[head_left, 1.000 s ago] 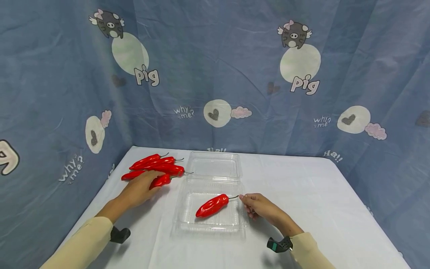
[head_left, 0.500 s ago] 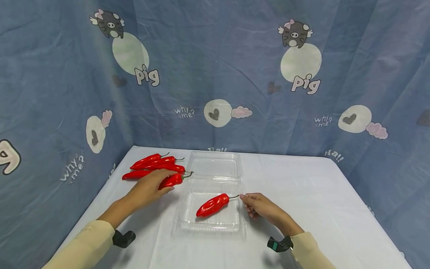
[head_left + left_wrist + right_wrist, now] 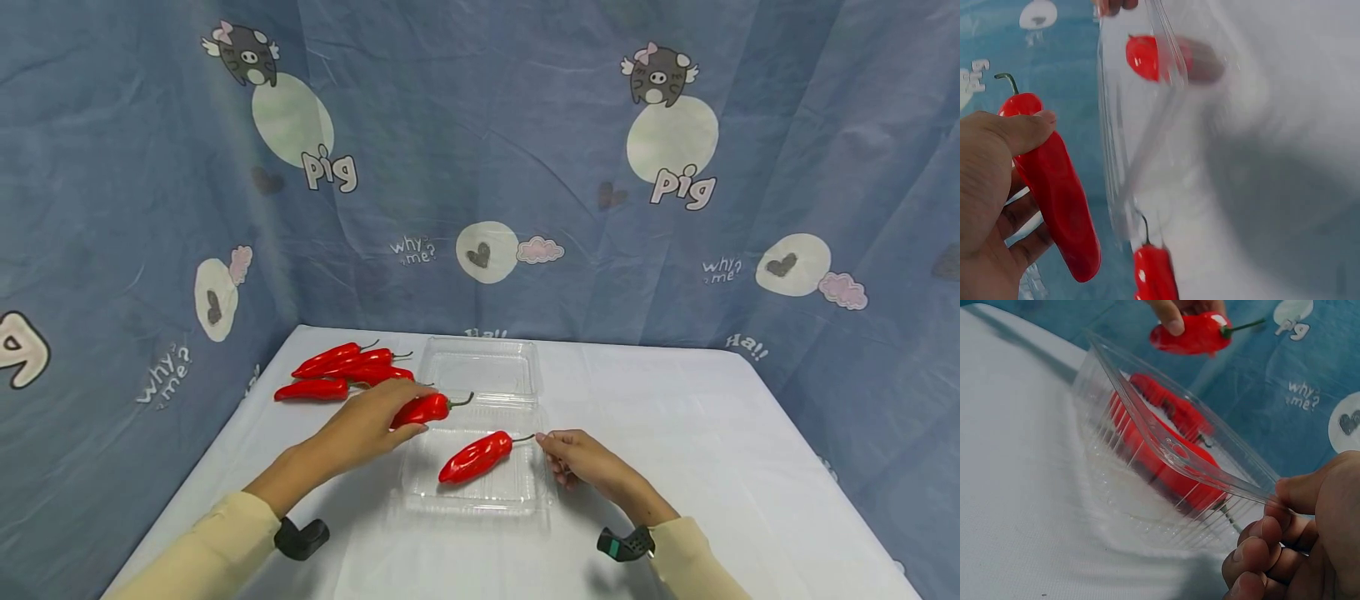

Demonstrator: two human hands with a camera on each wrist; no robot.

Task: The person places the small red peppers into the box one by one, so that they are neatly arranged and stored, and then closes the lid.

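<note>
My left hand (image 3: 371, 425) grips a red pepper (image 3: 427, 408) with a green stem. In the left wrist view the thumb lies across this pepper (image 3: 1063, 200) near its stem end, fingers behind. It is held up over the left edge of a clear plastic clamshell box (image 3: 517, 479). Inside the box's near half lies another red pepper (image 3: 475, 458), its stem toward the right rim. At that rim my right hand (image 3: 588, 462) pinches the plastic between thumb and forefinger, plainest in the right wrist view, where the box wall (image 3: 1138, 425) slants up to the fingers.
Several red peppers (image 3: 311, 389) lie in a group at the table's back left. The clear lid (image 3: 480, 367) is folded back flat behind the box. White cloth (image 3: 675, 417) covers the table, and a blue printed curtain (image 3: 480, 167) hangs behind and at the sides.
My left hand has drawn one pepper out of the group and carried it rightward to above the box's left edge. The right hand and the pepper in the box have stayed put.
</note>
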